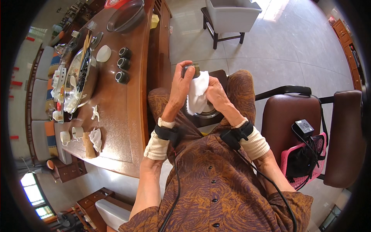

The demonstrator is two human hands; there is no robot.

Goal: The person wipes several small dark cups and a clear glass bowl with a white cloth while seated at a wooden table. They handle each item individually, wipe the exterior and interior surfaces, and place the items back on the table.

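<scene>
My left hand point(179, 84) grips a small dark cup point(197, 69), tilted on its side over my lap, its thumb across the cup's side. In my right hand point(217, 92) is a white cloth point(198, 95), which hangs down from the cup. The cloth hides part of the cup. Below my hands, a round shiny metal thing point(207, 112) shows between my knees, mostly covered. On the wooden table point(116, 116) to the left, three dark cups point(123, 63) stand in a row, apparently bottoms up. Beside them sits a small white bowl point(103, 53).
A large metal basin point(92, 81) holds chopsticks and other utensils. Farther along the table is a dark basin point(126, 17); nearer lie two white mugs point(77, 132) and a crumpled cloth point(95, 139). A grey tub point(232, 17) rests on a stool; a pink basket point(301, 177) occupies the chair point(291, 116).
</scene>
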